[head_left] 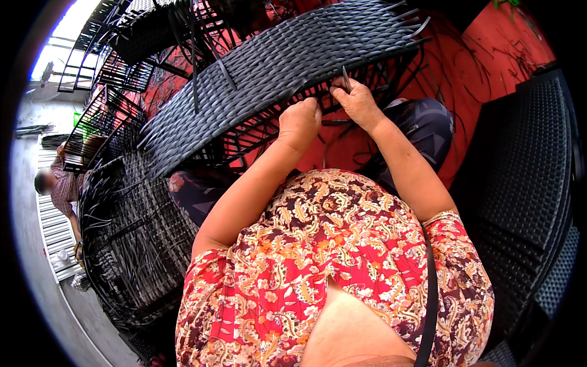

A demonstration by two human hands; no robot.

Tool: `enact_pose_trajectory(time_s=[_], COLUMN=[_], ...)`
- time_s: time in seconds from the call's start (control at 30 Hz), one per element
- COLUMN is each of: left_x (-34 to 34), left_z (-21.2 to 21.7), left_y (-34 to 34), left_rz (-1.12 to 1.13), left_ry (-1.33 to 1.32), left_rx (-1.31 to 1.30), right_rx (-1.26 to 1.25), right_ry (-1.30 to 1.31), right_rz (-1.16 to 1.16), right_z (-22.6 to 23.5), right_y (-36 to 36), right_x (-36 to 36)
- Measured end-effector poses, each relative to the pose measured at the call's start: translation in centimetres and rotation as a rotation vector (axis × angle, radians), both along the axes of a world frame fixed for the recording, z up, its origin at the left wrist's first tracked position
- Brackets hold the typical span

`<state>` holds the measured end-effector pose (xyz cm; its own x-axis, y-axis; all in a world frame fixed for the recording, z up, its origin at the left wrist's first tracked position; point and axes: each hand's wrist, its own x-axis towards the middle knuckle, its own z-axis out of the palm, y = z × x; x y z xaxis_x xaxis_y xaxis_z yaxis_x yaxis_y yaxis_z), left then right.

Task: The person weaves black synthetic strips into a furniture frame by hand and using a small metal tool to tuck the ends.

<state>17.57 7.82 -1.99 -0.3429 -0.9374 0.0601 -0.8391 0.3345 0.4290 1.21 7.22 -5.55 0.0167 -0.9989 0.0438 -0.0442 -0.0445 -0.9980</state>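
Observation:
A long panel of dark grey wicker weave [257,88] slants across in front of me, on a black slatted frame [244,137]. At its near edge my left hand [299,124] is closed in a fist; what its fingers grip, if anything, is hidden. Just right of it my right hand [361,107] is closed round a thin, pointed metal tool [346,79], its tip sticking up past the fingers beside the weave. I cannot make out the exact kind of tool. Loose strip ends [406,24] stick out at the panel's far right end.
A large dark woven piece [137,226] with loose strands stands at my left. Black woven panels [520,165] rise at my right. Strip scraps lie on the red floor covering [471,79]. Black frames [107,122] are at the far left, near another person [64,183].

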Motion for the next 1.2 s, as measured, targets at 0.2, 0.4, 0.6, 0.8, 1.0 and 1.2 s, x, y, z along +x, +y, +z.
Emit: enact_pose_trajectory(time_s=[0.2, 0.4, 0.6, 0.8, 1.0, 1.2], left_x=[0.5, -0.3, -2.3, -2.4, -0.9, 0.6], left_z=[-0.6, -0.9, -0.6, -0.3, 5.3, 13.4], left_y=[-0.2, -0.4, -1.0, -1.7, 0.2, -1.8], left_rz=[0.087, 0.07, 0.031, -0.045, -0.503, -0.918], left_ry=[0.125, 0.099, 0.109, 0.03, -0.263, -0.513], left_rx=[-0.001, -0.053, -0.047, -0.091, -0.415, -0.241], right_rx=[-0.065, -0.007, 0.058, -0.285, -0.282, -0.253], right_ry=[-0.043, -0.114, -0.139, 0.379, 0.588, 0.448], right_rz=[-0.09, -0.062, -0.024, -0.105, -0.068, -0.065], right_z=[0.2, 0.3, 0.3, 0.1, 0.8, 0.6], right_y=[0.6, 0.9, 0.7, 0.5, 0.8, 0.4], right_x=[0.5, 0.6, -0.1, -0.8, -1.7, -1.5])
